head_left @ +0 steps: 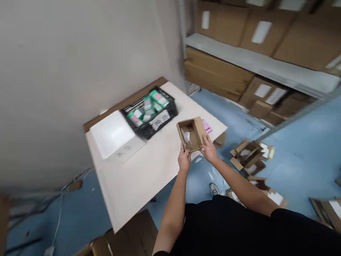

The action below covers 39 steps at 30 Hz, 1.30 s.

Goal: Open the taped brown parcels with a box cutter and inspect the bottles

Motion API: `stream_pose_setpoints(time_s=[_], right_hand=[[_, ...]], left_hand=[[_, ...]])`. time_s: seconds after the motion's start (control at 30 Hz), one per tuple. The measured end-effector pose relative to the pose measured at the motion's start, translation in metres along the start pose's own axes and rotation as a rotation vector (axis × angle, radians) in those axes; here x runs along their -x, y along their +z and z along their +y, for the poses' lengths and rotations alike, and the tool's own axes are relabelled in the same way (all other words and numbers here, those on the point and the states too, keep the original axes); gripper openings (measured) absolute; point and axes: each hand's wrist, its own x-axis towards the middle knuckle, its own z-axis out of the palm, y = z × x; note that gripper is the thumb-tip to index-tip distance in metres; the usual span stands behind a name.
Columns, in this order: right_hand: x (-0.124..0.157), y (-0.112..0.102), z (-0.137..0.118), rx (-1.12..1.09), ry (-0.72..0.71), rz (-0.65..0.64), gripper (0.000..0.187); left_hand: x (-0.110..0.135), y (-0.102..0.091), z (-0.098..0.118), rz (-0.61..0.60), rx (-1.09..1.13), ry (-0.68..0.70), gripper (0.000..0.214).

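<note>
Between my two hands is a small open cardboard box (pixel 193 135), held over the right front edge of the white table (pixel 133 184). Inside it, toward the left wall, lies a crumpled whitish piece (pixel 185 136) that I cannot identify. My left hand (pixel 184 159) grips the box's near left corner. My right hand (pixel 209 150) is closed on the near right corner. Just beyond the box's right side, a pink patterned packet (pixel 207 126) shows on the table, partly hidden.
A black crate (pixel 163 119) of green and pink packs stands at the table's back, beside a white box (pixel 115 135). Metal shelves (pixel 261 65) with cartons rise on the right. Discarded cardboard (pixel 247 155) litters the blue floor on the right; a large carton (pixel 133 244) stands at front left.
</note>
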Motion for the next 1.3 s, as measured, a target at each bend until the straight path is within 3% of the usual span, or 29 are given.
stream_pose_setpoints(time_s=[0.13,0.27,0.47,0.63,0.77,0.87,0.97,1.1,1.3], right_hand=[[0.035,-0.08,0.085,0.053,0.19,0.136,0.008],[0.095,-0.149,0.153,0.115,0.417,0.242,0.011],[0.195,-0.222,0.206,0.191,0.725,0.356,0.015],[0.259,-0.256,0.233,0.215,0.899,0.384,0.021],[0.286,-0.27,0.255,0.168,1.071,0.289,0.044],[0.295,-0.275,0.271,0.105,1.111,0.317,0.05],[0.289,-0.279,0.281,0.078,1.048,0.449,0.049],[0.252,-0.284,0.281,0.083,0.898,0.515,0.047],[0.158,-0.274,0.248,0.103,0.648,0.41,0.049]], left_hand=[[-0.027,0.073,0.095,-0.156,0.012,0.212,0.019],[-0.03,0.147,0.186,-0.368,0.003,0.371,0.02],[0.007,0.234,0.292,-0.615,-0.046,0.574,0.022],[0.043,0.282,0.348,-0.79,-0.064,0.675,0.039],[0.052,0.297,0.365,-0.791,-0.084,0.74,0.084],[0.045,0.293,0.362,-0.749,-0.065,0.745,0.082],[0.032,0.282,0.354,-0.674,-0.05,0.732,0.073],[0.017,0.261,0.339,-0.576,-0.051,0.691,0.068],[0.0,0.218,0.305,-0.446,-0.029,0.609,0.067]])
